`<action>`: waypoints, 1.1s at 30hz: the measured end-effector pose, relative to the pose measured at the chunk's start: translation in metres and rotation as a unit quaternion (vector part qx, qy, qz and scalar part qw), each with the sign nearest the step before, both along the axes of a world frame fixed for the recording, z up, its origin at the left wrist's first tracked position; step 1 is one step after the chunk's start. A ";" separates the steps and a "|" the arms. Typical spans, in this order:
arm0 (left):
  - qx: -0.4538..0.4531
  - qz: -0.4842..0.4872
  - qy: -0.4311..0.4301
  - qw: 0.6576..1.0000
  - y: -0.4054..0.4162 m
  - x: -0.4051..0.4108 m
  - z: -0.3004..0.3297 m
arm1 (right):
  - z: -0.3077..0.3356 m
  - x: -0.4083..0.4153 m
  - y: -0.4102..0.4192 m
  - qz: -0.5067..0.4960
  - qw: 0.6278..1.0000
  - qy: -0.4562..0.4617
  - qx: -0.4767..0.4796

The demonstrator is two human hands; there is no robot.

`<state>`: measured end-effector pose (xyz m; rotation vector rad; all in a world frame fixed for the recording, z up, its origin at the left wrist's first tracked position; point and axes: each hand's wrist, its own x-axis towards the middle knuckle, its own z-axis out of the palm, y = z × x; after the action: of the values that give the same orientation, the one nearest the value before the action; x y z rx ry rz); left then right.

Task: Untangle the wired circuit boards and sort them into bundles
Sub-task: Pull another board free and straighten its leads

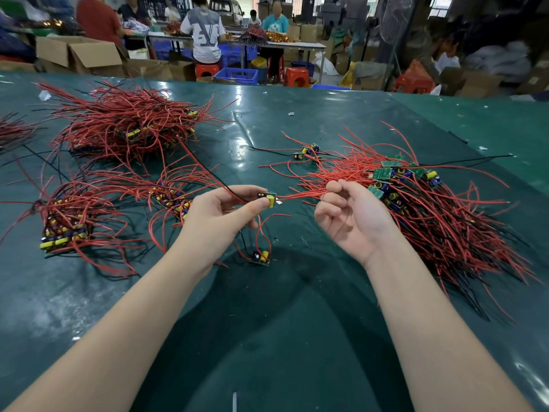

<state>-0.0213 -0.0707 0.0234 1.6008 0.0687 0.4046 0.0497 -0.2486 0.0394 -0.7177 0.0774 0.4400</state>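
Observation:
My left hand point(219, 215) pinches a small green circuit board point(268, 198) with a yellow capacitor above the table. Its red wires run right to my right hand point(347, 217), whose fingers curl round them. From my left hand another board point(261, 257) hangs down by its wires onto the table. A tangled heap of boards and red wires point(416, 203) lies right of my right hand. Sorted bundles lie on the left: one point(64, 224) near the edge, one point(172, 199) beside my left hand, and a big pile point(127, 126) farther back.
The table has a shiny dark green cover point(297, 322). Three loose boards point(307, 153) lie in the middle behind my hands. More red wires point(12, 129) show at the far left edge. Beyond the table, people work at benches among cardboard boxes and blue crates.

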 end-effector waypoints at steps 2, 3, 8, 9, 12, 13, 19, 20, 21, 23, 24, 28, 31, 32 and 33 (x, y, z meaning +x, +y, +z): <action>0.004 0.003 -0.003 1.000 0.000 0.000 0.001 | 0.000 -0.001 0.000 -0.022 0.999 -0.030 -0.029; 0.002 0.005 -0.005 1.000 0.000 0.000 0.002 | 0.000 -0.001 0.000 -0.029 0.996 -0.054 -0.062; -0.052 0.008 0.011 0.999 0.002 0.001 0.002 | -0.001 -0.002 0.001 -0.023 0.959 -0.144 -0.243; -0.058 0.007 0.014 0.998 0.002 0.002 0.002 | -0.002 -0.002 0.002 -0.026 0.948 -0.159 -0.275; -0.067 0.003 0.021 0.997 0.002 0.002 0.002 | -0.004 -0.002 0.004 -0.042 0.907 -0.203 -0.367; -0.068 0.001 0.022 0.997 0.001 0.002 0.002 | -0.005 -0.002 0.004 -0.048 0.892 -0.214 -0.396; -0.087 0.003 0.028 0.996 0.004 0.002 0.003 | -0.005 0.000 0.002 -0.055 0.934 -0.174 -0.307; -0.090 0.003 0.030 0.995 0.004 0.002 0.004 | -0.005 0.001 0.001 -0.058 0.942 -0.163 -0.289; -0.094 0.004 0.031 0.995 0.004 0.002 0.004 | -0.005 0.003 0.001 -0.061 0.946 -0.157 -0.278; -0.103 0.003 0.032 0.994 0.004 0.002 0.004 | -0.007 0.005 0.001 -0.070 0.947 -0.155 -0.274; -0.107 0.001 0.034 0.994 0.004 0.002 0.004 | -0.008 0.005 0.001 -0.074 0.944 -0.160 -0.278; -0.140 -0.015 0.057 0.988 0.005 0.001 0.004 | -0.012 0.005 0.001 -0.101 0.895 -0.238 -0.364; -0.180 -0.038 0.077 0.980 0.006 0.001 0.005 | -0.017 0.007 0.000 -0.136 0.833 -0.298 -0.445; -0.188 -0.047 0.082 0.978 0.006 0.001 0.005 | -0.018 0.007 0.000 -0.146 0.819 -0.306 -0.463; -0.194 -0.054 0.087 0.976 0.006 0.001 0.006 | -0.019 0.008 0.000 -0.155 0.811 -0.310 -0.472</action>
<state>-0.0202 -0.0642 0.0290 1.2431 0.1829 0.1518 0.0575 -0.2486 0.0206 -1.7777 -0.2237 -0.2150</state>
